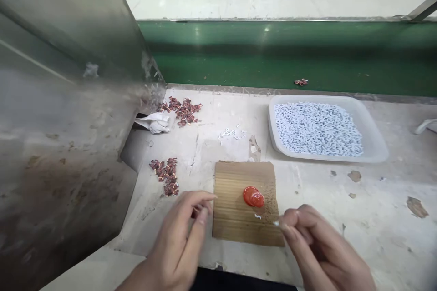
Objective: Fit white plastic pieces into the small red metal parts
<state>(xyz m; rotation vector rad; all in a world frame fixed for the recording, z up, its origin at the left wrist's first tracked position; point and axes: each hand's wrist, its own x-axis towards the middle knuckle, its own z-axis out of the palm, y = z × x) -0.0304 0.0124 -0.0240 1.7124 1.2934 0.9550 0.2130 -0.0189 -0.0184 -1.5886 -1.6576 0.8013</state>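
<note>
While your right hand [317,241] pinches a tiny white piece and your left hand [180,241] curls loosely, holding nothing visible, the red glue blob [253,197] sits on the cardboard pad [235,218] between them, with the tray of white pieces [375,145] at two o'clock within reach.

ribbed matt cardboard pad [235,209], glossy red blob [253,197], translucent plastic tray [375,141].

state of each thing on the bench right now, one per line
left hand: fingers pinched together, beside the cardboard's left edge
right hand: pinching a tiny white piece at its fingertips
cardboard: flat on the bench, carrying a red blob
tray: upright, filled with small white pieces
red pieces: loose piles on the bench
white cloth: crumpled
</note>
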